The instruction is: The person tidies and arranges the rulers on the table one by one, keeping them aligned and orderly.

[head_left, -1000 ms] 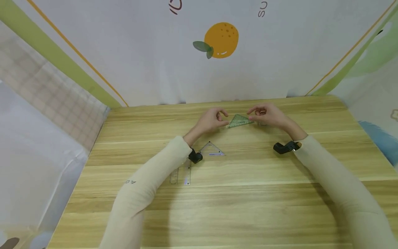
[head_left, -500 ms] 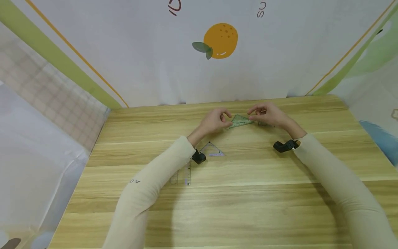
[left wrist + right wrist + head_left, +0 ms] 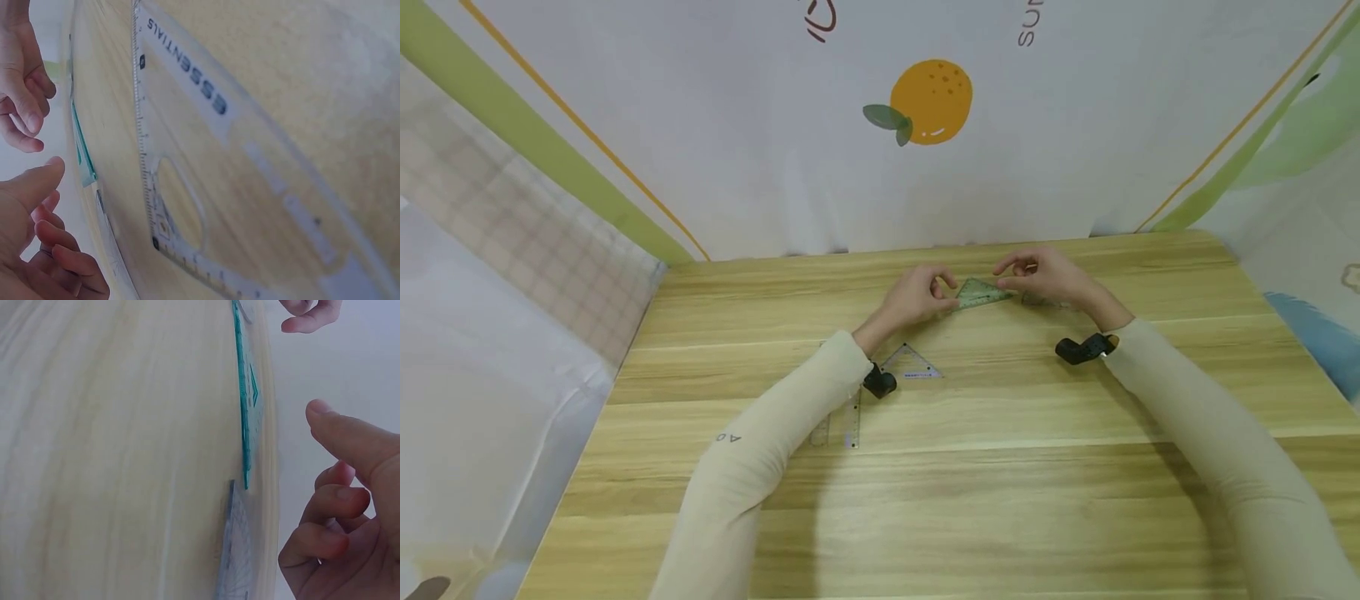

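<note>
A green see-through set square [image 3: 981, 292] lies flat near the table's back edge. My left hand [image 3: 916, 297] is at its left corner, thumb tip overlapping it in the head view. At the opposite corner is my right hand [image 3: 1048, 275], its thumb also overlapping the green plastic. Both wrist views show a gap between thumb and set square, fingers loosely bent and holding nothing. Partly beneath the right hand lies a clear protractor [image 3: 236, 556] with radial lines. Another clear piece [image 3: 114, 244] extends from the green set square's left end, mostly hidden by the left hand in the head view.
A clear set square [image 3: 912, 364] marked ESSENTIALS lies nearer me, by the left wrist's black camera [image 3: 880, 382]. Two clear rulers, one a narrow ruler [image 3: 853, 427], the other a wider ruler [image 3: 820, 432], are partly under the left sleeve. A white printed cloth [image 3: 820, 183] hangs behind the table.
My left hand has shifted a little to the right, to the green set square's left corner. The right hand has edged slightly left. The green set square has stayed in place.
</note>
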`<control>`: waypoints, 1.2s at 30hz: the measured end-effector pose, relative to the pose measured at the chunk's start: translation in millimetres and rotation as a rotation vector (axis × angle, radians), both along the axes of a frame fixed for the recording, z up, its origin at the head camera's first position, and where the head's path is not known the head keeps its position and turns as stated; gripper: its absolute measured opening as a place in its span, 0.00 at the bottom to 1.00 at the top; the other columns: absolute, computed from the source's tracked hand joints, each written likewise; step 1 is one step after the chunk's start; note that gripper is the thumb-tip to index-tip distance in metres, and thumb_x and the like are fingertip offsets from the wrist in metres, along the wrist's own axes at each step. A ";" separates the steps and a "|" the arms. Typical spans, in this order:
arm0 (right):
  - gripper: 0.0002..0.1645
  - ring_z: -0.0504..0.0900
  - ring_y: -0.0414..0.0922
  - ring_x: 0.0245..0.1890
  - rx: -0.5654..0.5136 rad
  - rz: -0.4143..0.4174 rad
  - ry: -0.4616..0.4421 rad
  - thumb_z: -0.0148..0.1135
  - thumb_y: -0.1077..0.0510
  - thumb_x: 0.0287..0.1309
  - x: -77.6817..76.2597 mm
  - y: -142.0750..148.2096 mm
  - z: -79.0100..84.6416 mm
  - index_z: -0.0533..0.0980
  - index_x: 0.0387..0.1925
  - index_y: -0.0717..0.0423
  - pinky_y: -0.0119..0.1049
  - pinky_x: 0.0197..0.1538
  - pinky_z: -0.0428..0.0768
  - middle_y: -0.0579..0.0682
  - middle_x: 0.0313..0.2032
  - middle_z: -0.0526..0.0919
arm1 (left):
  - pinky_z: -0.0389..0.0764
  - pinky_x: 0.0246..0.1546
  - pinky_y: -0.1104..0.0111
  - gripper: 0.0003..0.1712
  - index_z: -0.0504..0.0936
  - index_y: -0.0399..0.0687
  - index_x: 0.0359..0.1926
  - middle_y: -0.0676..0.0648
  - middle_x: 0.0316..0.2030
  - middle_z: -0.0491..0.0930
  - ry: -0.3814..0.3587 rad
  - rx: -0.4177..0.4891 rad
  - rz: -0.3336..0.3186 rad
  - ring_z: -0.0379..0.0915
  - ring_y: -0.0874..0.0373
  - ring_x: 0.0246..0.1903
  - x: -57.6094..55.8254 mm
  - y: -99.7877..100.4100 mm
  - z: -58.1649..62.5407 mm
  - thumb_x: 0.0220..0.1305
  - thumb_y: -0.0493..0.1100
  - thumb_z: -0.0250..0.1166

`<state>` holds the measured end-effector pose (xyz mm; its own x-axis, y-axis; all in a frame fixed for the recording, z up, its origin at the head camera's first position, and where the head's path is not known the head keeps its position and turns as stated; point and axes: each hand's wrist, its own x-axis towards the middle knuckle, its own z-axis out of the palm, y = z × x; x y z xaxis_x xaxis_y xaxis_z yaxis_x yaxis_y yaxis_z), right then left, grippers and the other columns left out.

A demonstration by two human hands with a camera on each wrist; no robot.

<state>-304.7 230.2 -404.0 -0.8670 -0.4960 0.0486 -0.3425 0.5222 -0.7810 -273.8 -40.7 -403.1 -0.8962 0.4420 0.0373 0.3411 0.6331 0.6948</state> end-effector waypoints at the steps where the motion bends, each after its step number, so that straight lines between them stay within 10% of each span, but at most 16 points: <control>1: 0.17 0.68 0.46 0.24 0.001 0.000 -0.002 0.67 0.60 0.68 0.9 -1.9 1.8 0.81 0.53 0.66 0.35 0.27 0.68 0.58 0.30 0.74 | 0.71 0.28 0.70 0.17 0.83 0.43 0.50 0.49 0.27 0.77 -0.003 0.001 0.002 0.71 0.59 0.25 -0.3 -0.2 -0.4 0.64 0.44 0.75; 25: 0.16 0.66 0.48 0.24 0.046 0.093 0.105 0.70 0.69 0.61 -6.4 -4.7 -2.9 0.81 0.51 0.71 0.34 0.29 0.65 0.58 0.25 0.74 | 0.71 0.27 0.69 0.18 0.83 0.48 0.52 0.50 0.32 0.79 -0.024 -0.082 0.049 0.73 0.59 0.28 -2.2 11.5 -5.4 0.66 0.49 0.73; 36: 0.20 0.64 0.45 0.22 0.061 0.093 0.014 0.70 0.67 0.62 -11.2 -3.7 -0.7 0.80 0.55 0.70 0.34 0.28 0.64 0.60 0.25 0.73 | 0.71 0.28 0.68 0.19 0.82 0.48 0.53 0.50 0.33 0.79 -0.040 -0.107 0.059 0.73 0.59 0.29 -4.3 14.3 -1.7 0.65 0.49 0.73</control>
